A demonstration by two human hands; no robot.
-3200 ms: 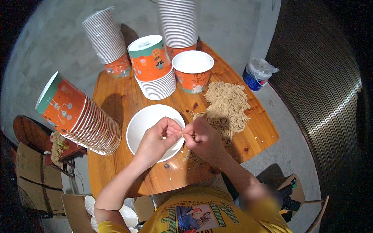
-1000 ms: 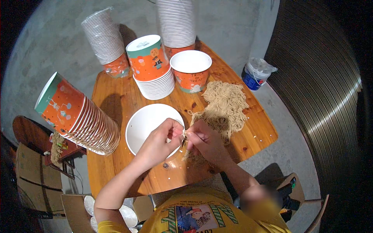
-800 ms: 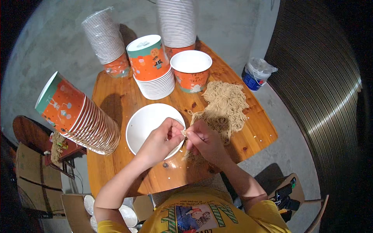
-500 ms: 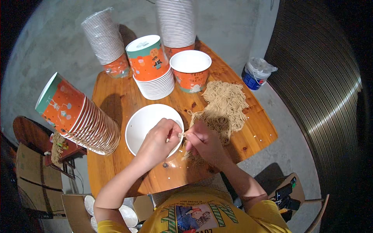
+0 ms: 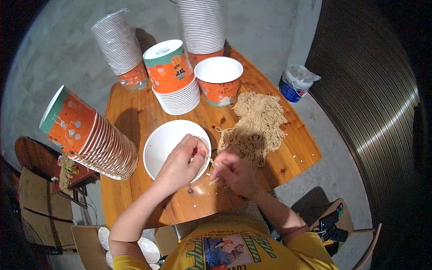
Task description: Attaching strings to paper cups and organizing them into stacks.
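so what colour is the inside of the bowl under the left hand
Plain white inside, no pattern; the bowl shows best in the head view, partly covered by the left hand.

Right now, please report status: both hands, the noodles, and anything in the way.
Left hand and right hand pinch noodle strands together. White bowl under left hand. Noodle pile beside. Nothing in the way.

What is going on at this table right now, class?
A person pinches a few noodle strands between the left hand and right hand, at the rim of an empty white bowl. A pile of dry noodles lies beside it on the wooden table, with stacks of orange paper bowls around.
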